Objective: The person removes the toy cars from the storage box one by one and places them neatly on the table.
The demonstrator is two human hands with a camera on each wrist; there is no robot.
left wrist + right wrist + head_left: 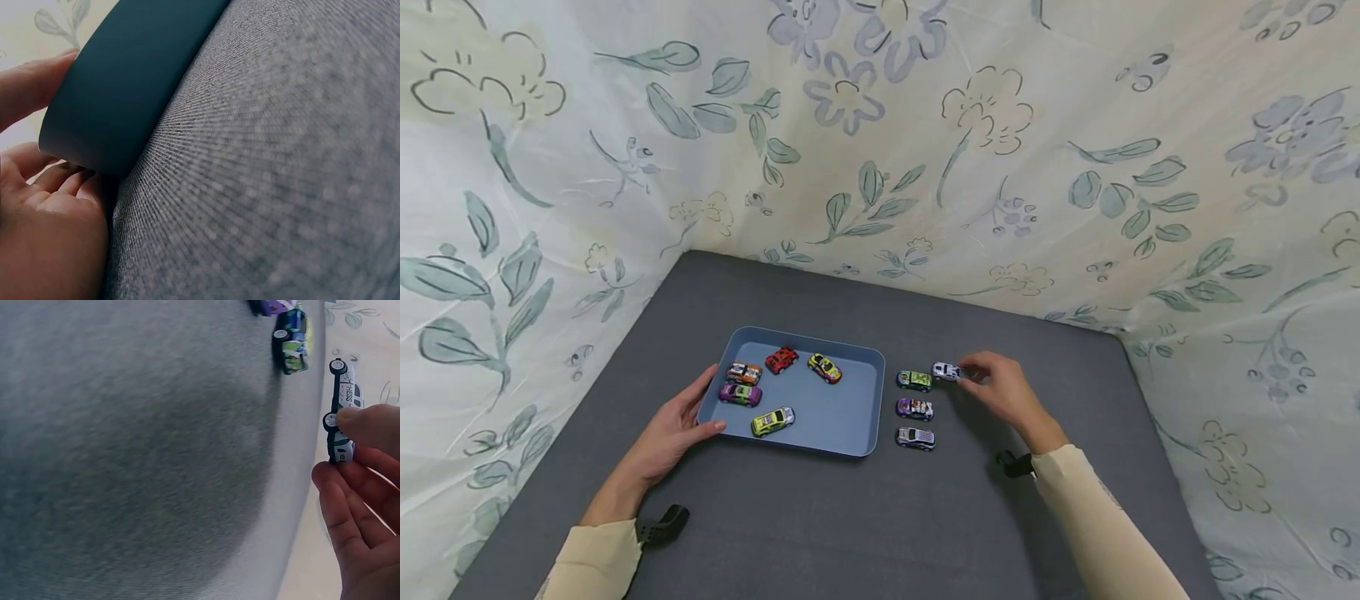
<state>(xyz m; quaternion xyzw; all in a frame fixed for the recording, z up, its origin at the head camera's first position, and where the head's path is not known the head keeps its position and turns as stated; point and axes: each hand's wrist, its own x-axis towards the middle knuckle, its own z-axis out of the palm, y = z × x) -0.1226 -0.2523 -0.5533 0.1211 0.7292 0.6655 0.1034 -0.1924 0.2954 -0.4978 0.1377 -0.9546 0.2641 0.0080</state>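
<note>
A blue tray (877, 400) on the grey table holds several toy cars, among them a red one (782, 359) and a yellow one (824, 367). My left hand (703, 407) holds the tray's near-left corner, thumb on the front rim and fingers along the left wall (137, 75). Right of the tray, my right hand (964, 372) pinches a white car (946, 372) by its rear end, wheels on the cloth (345, 394). Beside it stand a green car (914, 381), a purple-white car (914, 408) and a silver car (916, 438) in a column.
Floral cloth walls (880, 167) close in the table at the back, left and right. The grey table top (850, 517) stretches bare toward me. The green car (292, 345) sits close to the held white one.
</note>
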